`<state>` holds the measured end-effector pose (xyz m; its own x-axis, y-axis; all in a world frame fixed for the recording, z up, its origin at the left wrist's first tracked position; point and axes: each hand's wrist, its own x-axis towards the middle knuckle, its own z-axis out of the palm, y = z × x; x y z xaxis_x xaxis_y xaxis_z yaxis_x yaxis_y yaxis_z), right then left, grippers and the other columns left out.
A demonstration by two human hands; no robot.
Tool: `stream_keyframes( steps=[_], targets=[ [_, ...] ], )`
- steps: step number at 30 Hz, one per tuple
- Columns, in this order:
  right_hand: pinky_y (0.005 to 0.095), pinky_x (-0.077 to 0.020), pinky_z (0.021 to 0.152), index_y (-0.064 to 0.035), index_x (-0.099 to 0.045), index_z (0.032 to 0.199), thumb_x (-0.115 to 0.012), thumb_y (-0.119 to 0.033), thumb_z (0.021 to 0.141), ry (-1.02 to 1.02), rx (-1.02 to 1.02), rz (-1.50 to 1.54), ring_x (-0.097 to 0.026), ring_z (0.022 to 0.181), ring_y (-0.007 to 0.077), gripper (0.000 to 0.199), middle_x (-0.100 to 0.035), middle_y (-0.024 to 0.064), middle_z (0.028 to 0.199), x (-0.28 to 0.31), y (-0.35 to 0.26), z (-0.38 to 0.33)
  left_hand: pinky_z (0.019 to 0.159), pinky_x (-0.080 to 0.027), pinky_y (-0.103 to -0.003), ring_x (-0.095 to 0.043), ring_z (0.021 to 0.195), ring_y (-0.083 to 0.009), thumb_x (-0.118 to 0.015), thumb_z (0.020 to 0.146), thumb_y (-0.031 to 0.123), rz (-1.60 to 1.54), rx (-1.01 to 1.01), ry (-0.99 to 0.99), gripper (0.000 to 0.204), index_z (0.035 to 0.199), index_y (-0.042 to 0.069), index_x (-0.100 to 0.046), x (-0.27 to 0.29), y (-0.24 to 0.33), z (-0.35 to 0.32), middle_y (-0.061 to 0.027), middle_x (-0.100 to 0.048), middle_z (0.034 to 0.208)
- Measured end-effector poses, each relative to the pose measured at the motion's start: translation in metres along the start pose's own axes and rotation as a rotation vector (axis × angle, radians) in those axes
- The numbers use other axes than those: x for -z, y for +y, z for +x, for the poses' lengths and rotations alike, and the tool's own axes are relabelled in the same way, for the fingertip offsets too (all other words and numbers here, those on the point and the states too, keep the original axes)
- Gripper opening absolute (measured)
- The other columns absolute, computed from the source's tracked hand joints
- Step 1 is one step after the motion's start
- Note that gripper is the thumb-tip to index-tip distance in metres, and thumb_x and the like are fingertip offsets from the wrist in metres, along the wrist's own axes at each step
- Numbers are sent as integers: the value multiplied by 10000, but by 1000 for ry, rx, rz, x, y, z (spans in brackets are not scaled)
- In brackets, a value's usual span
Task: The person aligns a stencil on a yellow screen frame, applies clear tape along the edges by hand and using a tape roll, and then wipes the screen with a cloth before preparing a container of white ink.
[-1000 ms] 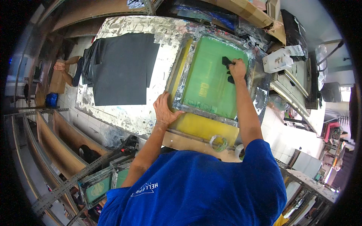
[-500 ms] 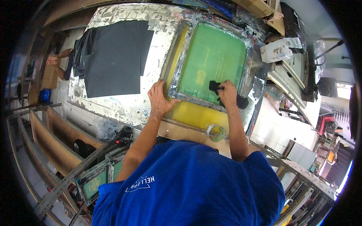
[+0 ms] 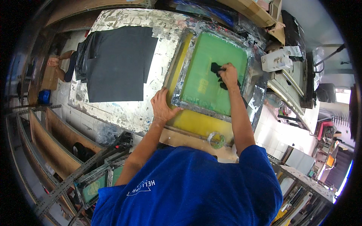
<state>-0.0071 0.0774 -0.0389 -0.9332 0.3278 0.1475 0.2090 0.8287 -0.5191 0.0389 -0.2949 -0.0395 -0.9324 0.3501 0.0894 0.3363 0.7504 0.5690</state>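
A screen-printing frame (image 3: 176, 96) with a green mesh (image 3: 196, 71) lies on the worktable, over a larger frame whose yellow mesh (image 3: 192, 123) shows at the left and near sides. My right hand (image 3: 229, 75) is closed on a crumpled black cloth (image 3: 215, 67), pressed against the right half of the green mesh. Part of the cloth trails below my fingers. At the near left corner of the yellow-meshed frame rests my left hand (image 3: 163, 107), fingers spread and thumb out along the edge. Pale lettering marks the green mesh.
Black sheets (image 3: 117, 64) are stacked on the paint-stained table (image 3: 113, 113) at left. A tape roll (image 3: 216, 140) sits near my body. Another person's hands (image 3: 56, 62) show at far left. Shelving (image 3: 56, 139) stands lower left; a white box (image 3: 277, 60) is at right.
My right hand has moved the black cloth up the green mesh, away from my body. My left hand keeps its place at the frame corner; the whole view has shifted slightly.
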Motion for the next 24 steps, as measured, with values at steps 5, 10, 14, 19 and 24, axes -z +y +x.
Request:
stream_keyframes(
  steps=[5, 10, 14, 19, 24],
  targets=[
    [480, -535, 795, -29, -745, 895, -776, -117, 668, 108, -67, 15, -651, 881, 425, 245, -666, 219, 935, -16, 17, 56, 1108, -266, -506, -394, 1364, -352, -838, 571, 632, -8, -18, -15, 1097, 1405, 39, -440, 1, 1, 3, -170, -461, 1465],
    [476, -532, 823, -25, -721, 934, -783, -146, 718, 91, -88, -4, -655, 926, 418, 255, -666, 228, 994, -19, 14, 75, 1105, -266, -496, -387, 1369, -349, -843, 572, 617, 9, -8, -18, 1088, 1402, 37, -444, 2, 0, 1, -170, -453, 1472],
    [464, -512, 894, -45, -678, 1063, -737, -108, 760, 115, -93, -29, -631, 1034, 416, 316, -648, 233, 1115, -3, 11, 59, 1105, -274, -519, -404, 1357, -365, -815, 579, 680, -13, -18, -9, 1109, 1392, 19, -452, 4, 1, 5, -189, -472, 1440],
    [477, -497, 935, -78, -677, 1158, -623, -40, 807, 178, -21, -265, -615, 1095, 412, 357, -643, 227, 1163, 61, -14, -17, 1096, -277, -518, -401, 1355, -367, -793, 593, 701, -12, -24, 6, 1090, 1400, 43, -472, -3, -8, -2, -187, -462, 1453],
    [474, -501, 927, -21, -699, 1091, -611, -61, 788, 292, -289, -366, -623, 1049, 417, 318, -657, 226, 1112, 109, 12, -127, 1076, -277, -506, -411, 1323, -338, -763, 656, 661, 86, -129, -6, 907, 1352, 111, -570, -1, -2, -2, -144, -461, 1453]
  ],
)
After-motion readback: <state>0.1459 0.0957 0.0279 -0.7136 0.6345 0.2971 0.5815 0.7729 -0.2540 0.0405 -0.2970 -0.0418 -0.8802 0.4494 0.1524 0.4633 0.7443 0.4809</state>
